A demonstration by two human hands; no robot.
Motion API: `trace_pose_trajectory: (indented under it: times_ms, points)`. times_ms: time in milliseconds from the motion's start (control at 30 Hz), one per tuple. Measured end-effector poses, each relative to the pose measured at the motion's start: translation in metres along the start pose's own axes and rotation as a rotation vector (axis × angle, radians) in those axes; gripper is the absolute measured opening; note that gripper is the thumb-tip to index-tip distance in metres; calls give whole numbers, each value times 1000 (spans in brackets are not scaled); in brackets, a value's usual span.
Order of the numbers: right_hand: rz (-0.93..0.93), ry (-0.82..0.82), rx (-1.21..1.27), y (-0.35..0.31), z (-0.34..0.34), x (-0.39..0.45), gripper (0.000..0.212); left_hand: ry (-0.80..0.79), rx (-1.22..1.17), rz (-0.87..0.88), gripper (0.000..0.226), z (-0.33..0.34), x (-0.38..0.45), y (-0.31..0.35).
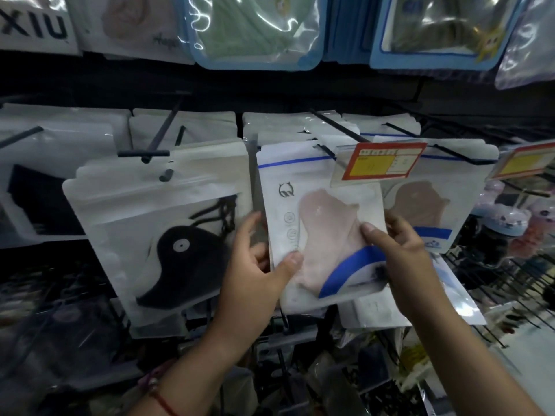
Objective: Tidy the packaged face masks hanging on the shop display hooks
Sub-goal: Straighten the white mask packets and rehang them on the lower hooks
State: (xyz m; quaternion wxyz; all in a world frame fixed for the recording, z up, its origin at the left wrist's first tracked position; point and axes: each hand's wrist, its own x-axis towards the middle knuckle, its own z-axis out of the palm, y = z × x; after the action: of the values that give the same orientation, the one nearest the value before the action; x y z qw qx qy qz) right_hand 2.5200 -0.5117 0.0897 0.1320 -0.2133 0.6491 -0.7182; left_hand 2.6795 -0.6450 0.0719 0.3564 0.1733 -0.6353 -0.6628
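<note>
Dark shop racking carries rows of hooks [156, 153]. Both hands, left [255, 265] and right [402, 250], pinch the pink mask pack [324, 232] hanging mid-row; next it probably needs squaring against its neighbours.

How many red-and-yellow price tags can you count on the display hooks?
2. One price tag hangs above the pink mask pack both hands hold; another tag sits at the right edge, partly cut off. Others may be hidden.

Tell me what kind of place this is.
Most likely a shop's accessory aisle: packaged face masks hang in rows on black wire display hooks, with a red and yellow price tag clipped in front.
</note>
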Motion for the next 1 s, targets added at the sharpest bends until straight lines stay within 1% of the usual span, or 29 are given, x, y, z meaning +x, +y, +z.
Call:
trace_pose_trajectory:
  times_ms: [100, 200, 267, 300, 333, 400, 433, 500, 567, 633, 700, 800, 900, 933, 967, 1000]
  points:
    - [39, -106, 26, -13, -12, -14, 24, -155, 25, -126, 39, -6, -6, 19]
    - [103, -185, 92, -21, -30, -28, 31, -358, -22, -307, 42, -12, -11, 32]
    - [121, -280, 102, -24, -42, -39, 37, -514, -50, -332, 34, -13, -15, 40]
    - [122, -330, 96, -25, -48, -44, 43, -561, -61, -321, 31, -12, -17, 43]
    - [126, -367, 90, -25, -53, -48, 49, -568, -86, -302, 29, -10, -18, 45]
    - [119, -415, 69, -27, -58, -54, 57, -487, -171, -280, 26, -5, -18, 47]
    - [106, -433, 49, -28, -59, -55, 56, -441, -218, -278, 24, -3, -16, 47]
    - [102, -455, 11, -30, -57, -56, 45, -389, -284, -264, 24, 0, -15, 49]
    - [110, -474, -30, -32, -55, -55, 38, -360, -257, -230, 19, 0, -14, 52]
    - [94, -492, -63, -31, -54, -55, 37, -362, -196, -215, 19, -2, -12, 50]
    - [91, -439, -60, -30, -52, -56, 37, -369, -155, -235, 22, -2, -11, 41]
    - [62, -291, -20, -29, -49, -54, 43, -354, -118, -307, 26, 2, -10, 20]
    - [36, -102, -22, -27, -52, -45, 58, -399, -26, -322, 26, 8, -13, 2]
    - [8, -48, -86, -27, -54, -41, 63, -418, 0, -329, 29, 9, -14, -2]
    - [-37, -22, -194, -29, -57, -39, 63, -434, 15, -342, 31, 11, -16, -5]
    - [-79, -32, -310, -30, -61, -37, 56, -443, 29, -352, 32, 13, -16, -7]
